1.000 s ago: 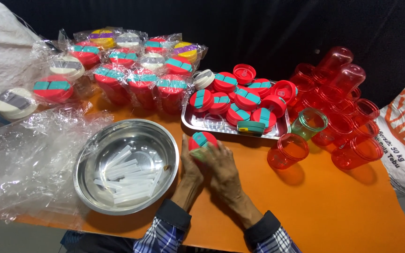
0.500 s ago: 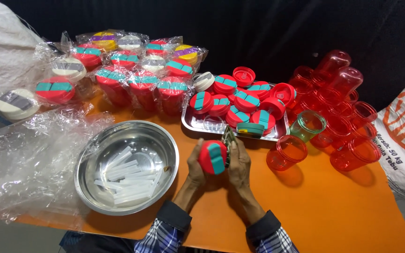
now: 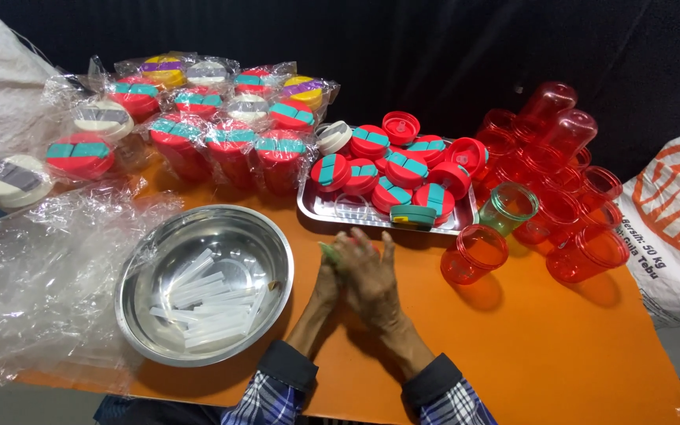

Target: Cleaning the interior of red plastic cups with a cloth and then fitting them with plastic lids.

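Both my hands are pressed together over a red lid with a teal flap point(image 3: 330, 253), low on the orange table point(image 3: 529, 346), just in front of the metal tray point(image 3: 332, 211). My left hand point(image 3: 326, 277) cups the lid from the left. My right hand point(image 3: 371, 277) lies flat over it, so only a teal and red edge shows. The tray holds several more red and teal lids point(image 3: 403, 169). Left of my hands stands a steel bowl point(image 3: 151, 275) with several clear plastic sticks point(image 3: 210, 303) in it.
Loose red cups point(image 3: 475, 253) and one clear green cup point(image 3: 509, 207) crowd the right side. Plastic-wrapped lidded cups point(image 3: 230, 145) stand at the back left. Crumpled clear plastic point(image 3: 33, 275) covers the left edge. A white sack point(image 3: 674, 212) sits at the right.
Half a second ago the lid faced up between my hands. Now my right hand has closed over it and the hands have sunk lower toward the table.
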